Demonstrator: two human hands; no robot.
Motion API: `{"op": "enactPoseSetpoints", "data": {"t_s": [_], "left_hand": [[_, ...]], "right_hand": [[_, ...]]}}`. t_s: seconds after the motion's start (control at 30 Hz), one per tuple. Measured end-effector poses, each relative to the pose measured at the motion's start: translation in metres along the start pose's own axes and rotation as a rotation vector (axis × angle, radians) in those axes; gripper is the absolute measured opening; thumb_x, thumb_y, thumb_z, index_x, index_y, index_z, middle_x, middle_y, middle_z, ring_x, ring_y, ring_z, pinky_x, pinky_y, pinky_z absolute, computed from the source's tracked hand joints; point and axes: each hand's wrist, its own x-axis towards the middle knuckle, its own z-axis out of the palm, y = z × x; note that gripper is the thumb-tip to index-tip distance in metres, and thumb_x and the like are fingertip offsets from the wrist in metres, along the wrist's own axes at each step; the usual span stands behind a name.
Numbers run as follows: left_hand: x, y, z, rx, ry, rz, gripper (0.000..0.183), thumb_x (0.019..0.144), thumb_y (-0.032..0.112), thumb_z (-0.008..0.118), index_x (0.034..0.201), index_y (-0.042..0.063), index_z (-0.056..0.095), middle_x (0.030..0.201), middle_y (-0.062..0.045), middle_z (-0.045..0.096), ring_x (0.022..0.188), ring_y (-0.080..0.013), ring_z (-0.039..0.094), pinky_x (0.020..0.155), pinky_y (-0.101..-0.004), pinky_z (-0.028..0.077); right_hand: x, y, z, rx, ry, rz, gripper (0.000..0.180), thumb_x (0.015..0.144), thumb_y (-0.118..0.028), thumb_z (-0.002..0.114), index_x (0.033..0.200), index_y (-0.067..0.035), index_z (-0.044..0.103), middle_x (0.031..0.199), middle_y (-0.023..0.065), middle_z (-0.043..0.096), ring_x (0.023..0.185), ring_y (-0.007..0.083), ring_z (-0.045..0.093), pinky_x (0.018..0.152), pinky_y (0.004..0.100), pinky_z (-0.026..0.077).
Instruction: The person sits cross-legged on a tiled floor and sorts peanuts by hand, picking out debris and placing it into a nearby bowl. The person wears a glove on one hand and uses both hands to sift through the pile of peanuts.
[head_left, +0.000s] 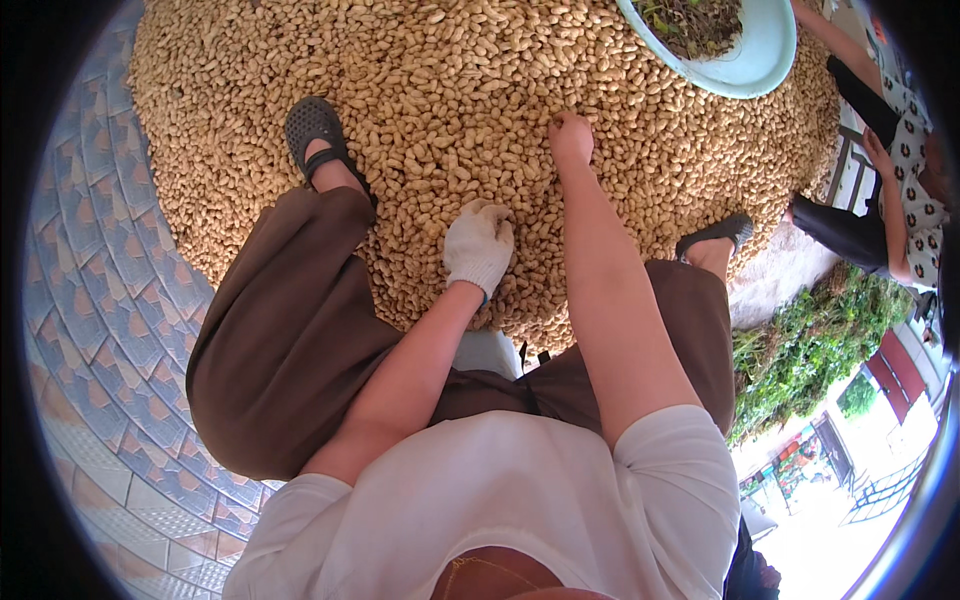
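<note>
A wide heap of unshelled peanuts (450, 90) spreads before me and between my feet. My left hand (480, 244), in a white knitted glove, rests low on the heap near my lap. Its fingers curl down, and whatever lies under them is hidden. Farther out and to the right, my bare right hand (571, 140) touches the peanuts with bent fingers. The fingertips point away from me, so I cannot see if a peanut is pinched there.
A pale blue basin (769, 64) with dry plant scraps (694, 26) stands on the heap, upper right. Another person (911, 172) sits at the right. My dark clogs (313, 124) rest among the peanuts. Patterned tiles (112, 300) lie left, green plants (817, 337) right.
</note>
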Motion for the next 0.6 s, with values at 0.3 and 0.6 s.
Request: {"op": "enactPoseSetpoints", "data": {"t_s": [0.3, 0.6], "left_hand": [[-0.001, 0.01, -0.004, -0.189, 0.12, -0.081, 0.026, 0.092, 0.023, 0.059, 0.111, 0.008, 0.07, 0.127, -0.016, 0.061, 0.116, -0.0306, 0.06, 0.097, -0.04, 0.049], [0.007, 0.032, -0.003, -0.335, -0.397, 0.047, 0.061, 0.091, 0.049, 0.053, 0.129, 0.002, 0.057, 0.115, -0.024, 0.066, 0.108, -0.0379, 0.063, 0.092, -0.0431, 0.047]], "right_hand": [[-0.044, 0.012, -0.028, 0.91, -0.262, 0.204, 0.022, 0.094, -0.021, 0.07, 0.102, 0.0, 0.073, 0.093, 0.0029, 0.072, 0.078, 0.0098, 0.061, 0.071, 0.0261, 0.05], [-0.156, 0.023, -0.045, 1.301, -0.294, 0.12, 0.023, 0.1, -0.02, 0.06, 0.105, 0.0, 0.071, 0.09, 0.0045, 0.073, 0.069, 0.0064, 0.051, 0.067, 0.0208, 0.044]]}}
